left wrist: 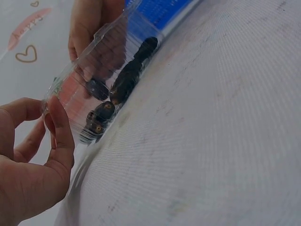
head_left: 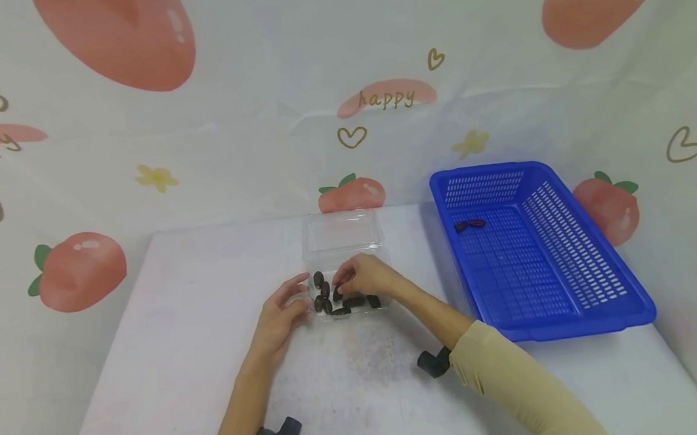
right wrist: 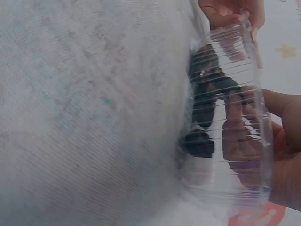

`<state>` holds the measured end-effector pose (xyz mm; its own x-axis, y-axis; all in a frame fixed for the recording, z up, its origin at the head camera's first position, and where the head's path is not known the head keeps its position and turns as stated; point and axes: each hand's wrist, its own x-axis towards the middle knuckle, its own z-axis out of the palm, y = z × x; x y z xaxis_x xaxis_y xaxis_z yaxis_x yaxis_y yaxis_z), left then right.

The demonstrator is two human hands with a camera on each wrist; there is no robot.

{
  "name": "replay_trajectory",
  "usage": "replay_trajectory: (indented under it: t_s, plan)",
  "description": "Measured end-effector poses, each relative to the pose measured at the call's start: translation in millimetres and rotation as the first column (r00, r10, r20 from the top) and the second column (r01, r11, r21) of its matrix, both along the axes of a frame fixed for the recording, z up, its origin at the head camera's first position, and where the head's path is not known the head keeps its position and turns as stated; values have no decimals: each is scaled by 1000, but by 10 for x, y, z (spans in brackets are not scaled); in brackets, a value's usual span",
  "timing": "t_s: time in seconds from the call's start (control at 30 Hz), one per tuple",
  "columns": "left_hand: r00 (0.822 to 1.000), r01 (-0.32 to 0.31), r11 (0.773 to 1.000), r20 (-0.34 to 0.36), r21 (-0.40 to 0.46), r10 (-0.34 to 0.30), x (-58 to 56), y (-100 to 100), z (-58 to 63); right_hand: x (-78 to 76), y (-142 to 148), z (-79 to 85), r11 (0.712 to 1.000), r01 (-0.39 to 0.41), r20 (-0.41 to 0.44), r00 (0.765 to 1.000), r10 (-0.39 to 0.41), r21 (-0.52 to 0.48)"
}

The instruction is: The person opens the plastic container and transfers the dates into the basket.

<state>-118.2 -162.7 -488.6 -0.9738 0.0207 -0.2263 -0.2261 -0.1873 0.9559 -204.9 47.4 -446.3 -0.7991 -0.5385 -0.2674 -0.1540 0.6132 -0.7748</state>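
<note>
A clear plastic clamshell box (head_left: 342,234) stands in the middle of the table, its lid folded back toward the wall. Several dark, wrinkled dates (head_left: 326,289) lie on its floor, mostly along the left and front sides. My left hand (head_left: 279,316) pinches the box's left rim between thumb and fingers, which the left wrist view (left wrist: 40,155) shows up close. Reaching into the box from the right, my right hand (head_left: 366,276) pinches one date (left wrist: 98,88) low over the others. The right fingertips show through the ribbed clear wall (right wrist: 244,188) in the right wrist view.
A blue plastic basket (head_left: 567,332) with slotted sides stands on the right of the table, holding a couple of dates (head_left: 470,225) near its left back corner. Behind the table hangs a white cloth (head_left: 248,117) printed with peaches and hearts.
</note>
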Motion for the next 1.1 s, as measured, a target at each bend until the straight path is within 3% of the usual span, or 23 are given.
replay_trajectory:
  t_s: [0.27,0.6,0.8,1.1]
  plan:
    - [1000,7,1000,-6,1,-7,1,-5,-16,-6,65,212,1000,-7,-46,999,7,-7]
    - [1000,4,1000,-12,-19,-4,2,-4,13,-29,156,407,987,60,76,996,-49,-149]
    - [1000,5,999,6,-36,-4,-11,-1,7,-49,240,562,967,67,87,995,-47,-246]
    - [999,9,999,35,-51,-7,-28,-15,24,-134,497,811,942,115,110,990,-85,-315]
